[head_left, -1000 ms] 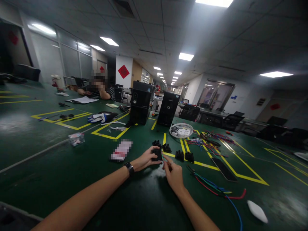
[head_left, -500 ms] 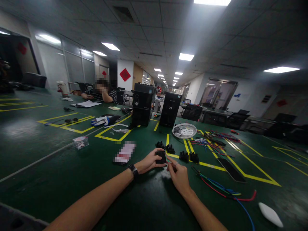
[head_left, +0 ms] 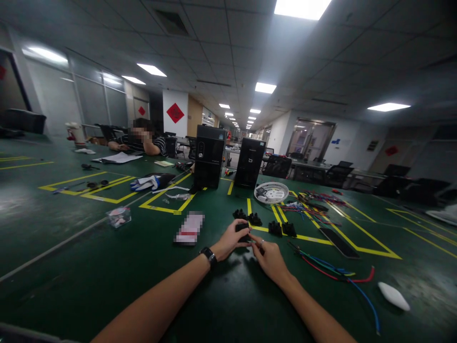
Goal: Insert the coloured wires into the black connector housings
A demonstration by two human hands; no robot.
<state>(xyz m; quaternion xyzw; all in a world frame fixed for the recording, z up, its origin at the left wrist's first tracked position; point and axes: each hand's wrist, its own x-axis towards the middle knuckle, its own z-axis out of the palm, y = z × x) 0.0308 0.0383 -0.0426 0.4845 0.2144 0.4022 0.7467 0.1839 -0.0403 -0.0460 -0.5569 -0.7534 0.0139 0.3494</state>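
Observation:
My left hand (head_left: pixel 228 241) is closed around a small black block-shaped part (head_left: pixel 243 232), thumb across its face. My right hand (head_left: pixel 273 261) meets it from the right, thumb and forefinger pinched at the block's lower right edge. Whatever lies between those right fingertips is too small to make out. Just beyond the hands, several black plastic pieces stand on the green table: one (head_left: pixel 275 228) right of the block, another (head_left: pixel 254 219) behind it. Cut wires (head_left: pixel 328 269) in red, blue and green lie to the right of my right hand.
Two black computer towers, one (head_left: pixel 209 157) left and one (head_left: pixel 249 163) right, stand behind a white basket (head_left: pixel 271 193). A dark phone-like slab (head_left: pixel 339 242) and a white rounded object (head_left: pixel 393 296) lie right. Left are a clear box (head_left: pixel 119 217) and gloves (head_left: pixel 148 183). A person (head_left: pixel 143 139) sits beyond.
The camera view has shifted slightly. The black block is tilted so less of its face shows. Both hands remain together at it, with the right fingertips still pinched at its edge.

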